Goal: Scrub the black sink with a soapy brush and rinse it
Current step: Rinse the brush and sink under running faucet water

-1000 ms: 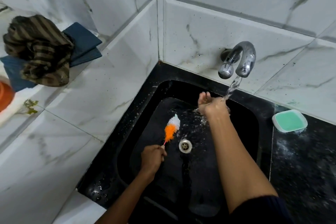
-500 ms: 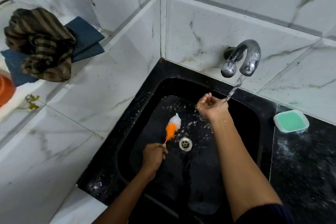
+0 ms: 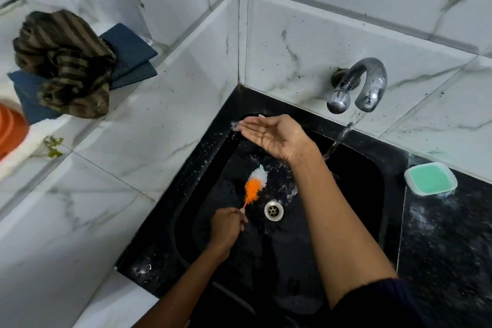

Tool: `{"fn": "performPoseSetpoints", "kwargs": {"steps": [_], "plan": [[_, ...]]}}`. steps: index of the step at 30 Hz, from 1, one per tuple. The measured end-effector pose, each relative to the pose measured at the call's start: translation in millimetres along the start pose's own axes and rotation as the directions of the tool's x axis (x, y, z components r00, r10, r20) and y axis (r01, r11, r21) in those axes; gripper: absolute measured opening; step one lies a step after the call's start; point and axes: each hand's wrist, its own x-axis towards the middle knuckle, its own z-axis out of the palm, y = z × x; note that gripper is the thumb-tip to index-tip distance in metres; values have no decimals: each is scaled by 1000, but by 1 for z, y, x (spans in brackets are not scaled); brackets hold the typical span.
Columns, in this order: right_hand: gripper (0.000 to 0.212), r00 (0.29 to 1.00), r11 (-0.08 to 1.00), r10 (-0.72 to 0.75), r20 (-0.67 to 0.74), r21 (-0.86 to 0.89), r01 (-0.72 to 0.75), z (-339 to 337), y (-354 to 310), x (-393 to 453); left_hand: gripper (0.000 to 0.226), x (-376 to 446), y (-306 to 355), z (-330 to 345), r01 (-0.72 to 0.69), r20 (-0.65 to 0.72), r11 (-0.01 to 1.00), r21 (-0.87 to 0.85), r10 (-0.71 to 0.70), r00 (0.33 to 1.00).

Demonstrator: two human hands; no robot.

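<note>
The black sink [image 3: 354,194] fills the corner under a chrome tap [image 3: 358,85] whose water runs down into the basin. My left hand [image 3: 229,226] grips the thin handle of an orange and white brush [image 3: 256,184], its bristles lying on the sink floor left of the steel drain [image 3: 274,210]. My right hand [image 3: 271,132] is held flat with straight fingers over the sink's back left corner, water flying off the fingertips. It holds nothing and is left of the water stream.
A white dish of green soap [image 3: 430,178] sits on the black counter at the right. On the marble ledge at the left lie a striped brown cloth [image 3: 62,64], folded blue cloths [image 3: 130,56] and an orange object [image 3: 10,128]. Marble walls close the corner.
My right hand left the water stream, swung left toward the back left corner and opened flat, flinging water. The left hand and brush barely moved.
</note>
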Motion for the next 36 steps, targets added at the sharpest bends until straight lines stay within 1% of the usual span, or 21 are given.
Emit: {"fn": "performPoseSetpoints", "kwargs": {"steps": [2,3,5,6,8,9,11,13,15,16,18,20,21,23,25,26,28,31,34,36], "plan": [[33,1000,1000,-2,-20,18,2,-2,6,1,36,1,0,-2,5,-2,1000,-13,-5,1000],[31,999,998,2,-54,65,2,-8,8,0,36,1,0,-3,6,-3,1000,-19,-6,1000],[27,984,979,15,-175,204,21,-28,13,0,39,1,-1,-4,5,-4,1000,-28,-5,1000],[25,967,960,17,-255,276,56,-41,15,0,40,1,-2,-4,7,-6,999,-32,-8,1000],[28,933,890,19,-360,431,148,-70,19,1,40,2,-5,-4,17,-7,999,-38,-17,1000],[33,925,850,18,-379,492,186,-83,21,0,39,1,-5,-3,16,-6,999,-38,-16,1000],[38,912,796,16,-409,558,236,-105,24,-3,38,-1,-5,-1,5,2,999,-35,-5,1000],[41,905,774,23,-425,580,253,-114,25,-9,37,-2,-3,2,-4,10,999,-36,4,1000],[48,888,797,18,-459,542,264,-109,22,-12,36,-3,-2,4,5,18,999,-52,-4,1000],[49,873,816,11,-488,508,275,-103,20,-10,35,-3,-1,5,7,19,999,-52,-6,1000],[50,868,843,-5,-496,465,271,-86,13,-5,35,-1,-2,5,3,16,999,-36,-3,1000],[41,905,885,-44,-423,404,231,-64,6,4,35,0,-1,4,6,12,999,-32,-6,1000],[35,936,900,-67,-346,383,206,-51,1,7,35,1,-1,4,11,9,999,-32,-10,1000],[32,975,937,-97,-199,311,156,-28,-7,12,36,2,-1,3,17,-1,999,-31,-17,1000],[29,986,954,-111,-127,264,141,-10,-13,14,34,3,-1,2,21,-14,999,-26,-21,1000],[27,986,954,-112,-124,265,142,-7,-14,16,32,3,-1,1,25,-19,999,-21,-25,999],[28,980,947,-115,-159,282,157,-9,-13,16,30,3,-1,-3,31,-23,999,-13,-32,999],[31,956,918,-72,-285,356,175,-32,-1,11,31,3,-3,-6,23,-24,1000,-15,-24,999],[33,903,857,-7,-429,463,226,-65,15,9,33,4,-7,-6,21,-27,999,-31,-22,999],[38,891,804,3,-453,531,267,-86,25,8,36,3,-9,-5,16,-19,1000,-26,-17,1000]]}}
